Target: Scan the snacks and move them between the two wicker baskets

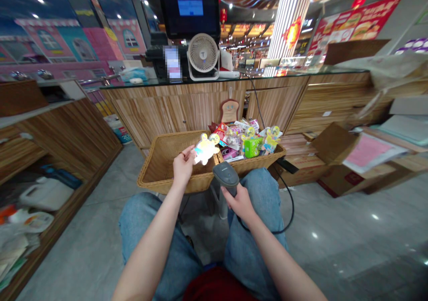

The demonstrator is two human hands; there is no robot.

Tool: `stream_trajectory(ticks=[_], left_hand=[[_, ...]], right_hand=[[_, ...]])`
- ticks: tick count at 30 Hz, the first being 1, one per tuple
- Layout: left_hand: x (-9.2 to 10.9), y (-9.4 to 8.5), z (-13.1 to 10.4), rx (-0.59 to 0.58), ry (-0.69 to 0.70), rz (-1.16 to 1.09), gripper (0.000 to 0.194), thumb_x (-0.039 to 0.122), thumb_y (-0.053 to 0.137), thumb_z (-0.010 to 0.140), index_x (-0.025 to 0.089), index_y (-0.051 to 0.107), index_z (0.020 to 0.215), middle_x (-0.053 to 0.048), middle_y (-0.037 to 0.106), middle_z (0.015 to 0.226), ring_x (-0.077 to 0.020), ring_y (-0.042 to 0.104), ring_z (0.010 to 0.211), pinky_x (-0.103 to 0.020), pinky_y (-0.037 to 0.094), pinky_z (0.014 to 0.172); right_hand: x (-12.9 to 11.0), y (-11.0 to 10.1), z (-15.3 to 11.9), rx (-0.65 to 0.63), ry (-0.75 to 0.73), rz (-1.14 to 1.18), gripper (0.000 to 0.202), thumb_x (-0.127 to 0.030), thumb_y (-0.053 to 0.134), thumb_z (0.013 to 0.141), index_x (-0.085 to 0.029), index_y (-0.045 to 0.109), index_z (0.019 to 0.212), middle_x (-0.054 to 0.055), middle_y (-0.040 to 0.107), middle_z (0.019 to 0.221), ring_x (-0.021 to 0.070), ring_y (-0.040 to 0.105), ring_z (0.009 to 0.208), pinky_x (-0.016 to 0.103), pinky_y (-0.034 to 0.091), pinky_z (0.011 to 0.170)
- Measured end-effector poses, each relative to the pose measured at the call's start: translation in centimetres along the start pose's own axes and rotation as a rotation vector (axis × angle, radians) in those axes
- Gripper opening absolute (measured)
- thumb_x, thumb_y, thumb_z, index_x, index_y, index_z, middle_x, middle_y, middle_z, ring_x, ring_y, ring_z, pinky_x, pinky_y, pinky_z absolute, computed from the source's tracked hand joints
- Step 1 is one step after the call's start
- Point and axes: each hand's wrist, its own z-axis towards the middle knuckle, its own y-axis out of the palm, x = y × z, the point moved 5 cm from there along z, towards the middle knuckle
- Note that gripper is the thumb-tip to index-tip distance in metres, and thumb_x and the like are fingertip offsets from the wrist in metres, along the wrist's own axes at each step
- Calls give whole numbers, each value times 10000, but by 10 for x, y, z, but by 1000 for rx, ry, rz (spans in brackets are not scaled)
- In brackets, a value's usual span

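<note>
My left hand [183, 167] pinches the edge of a flat packet shaped like a round-eared cartoon figure [206, 150], its middle lit glaring white. It hangs over the right part of an empty-looking wicker basket [157, 158]. Wrapped round the handle of a dark grey barcode scanner [226, 175] is my right hand [241, 203], low in front of the baskets; the scanner's head points toward the packet. A second wicker basket [267, 160] adjoins on the right, heaped with wrapped small goods. Among them lie a bright green pack [253, 147] and another cartoon-figure packet [270, 140].
Behind the baskets stands a wooden counter [160, 109] carrying a white fan [203, 55], a phone [173, 64] and a monitor [190, 9]. The scanner's black cable [291, 212] loops by my right knee. Open cardboard boxes [354, 171] sit at right; a wooden shelf [63, 158] stands left.
</note>
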Motion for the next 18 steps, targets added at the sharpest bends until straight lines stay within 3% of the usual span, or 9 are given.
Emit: stream_trajectory(ticks=[7,11,15,18], left_hand=[[-1,0,1,-5,-2,1,484,391,753,849,135,730,1259,-142,788,1208,-261,753,1117,-431,574,1054],[0,-5,1,92,33,47,470,417,687,912,120,710,1276,-158,780,1204,-264,746,1122,-426,579,1041],[14,-13,-5,246,228,274,468,381,643,955,171,647,1374,-151,663,1441,-267,596,1382,-414,448,1196],[27,-9,-11,227,344,434,466,352,644,957,228,624,1405,-130,573,1550,-250,500,1474,-412,349,1261]], right_hand=[[1,0,0,12,7,6,186,-431,701,899,-247,668,892,-5,657,553,251,713,586,261,502,446],[2,0,0,22,8,10,189,-437,696,906,-249,669,911,-5,662,561,250,710,581,263,500,442],[3,-1,0,25,7,9,182,-427,696,909,-247,672,917,-3,671,572,251,715,589,264,508,451],[3,-2,-1,27,6,8,174,-414,695,907,-242,677,926,1,680,579,257,722,602,268,516,458]])
